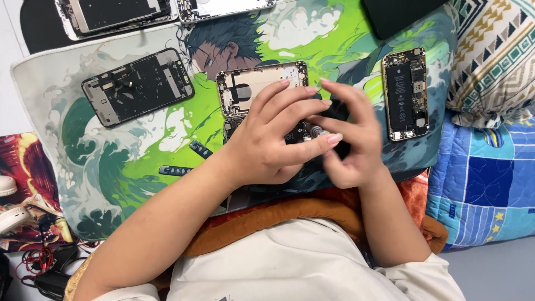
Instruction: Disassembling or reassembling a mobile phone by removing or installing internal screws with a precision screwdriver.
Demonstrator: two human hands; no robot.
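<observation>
Pinching a screwdriver [316, 132] between my left hand [273, 142] and right hand [348, 139], I work over the phone [253, 89] at mid-mat [83, 150]; another phone [405, 93] lies near the right edge.

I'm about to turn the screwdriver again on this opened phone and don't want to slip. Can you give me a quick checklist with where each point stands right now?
1. Opened phone lies flat on the printed mat: ok.
2. Left hand is over the phone's lower half, bracing it: ok.
3. Right hand pinches the screwdriver with its fingertips: ok.
4. Screwdriver tip seated in a screw: cannot tell, the hands hide it.
5. Other open phones, a dark one to the left and a gold-edged one to the right, lie apart from the hands: ok.
6. Loose screws near the work spot: cannot tell, too small to see.
</observation>
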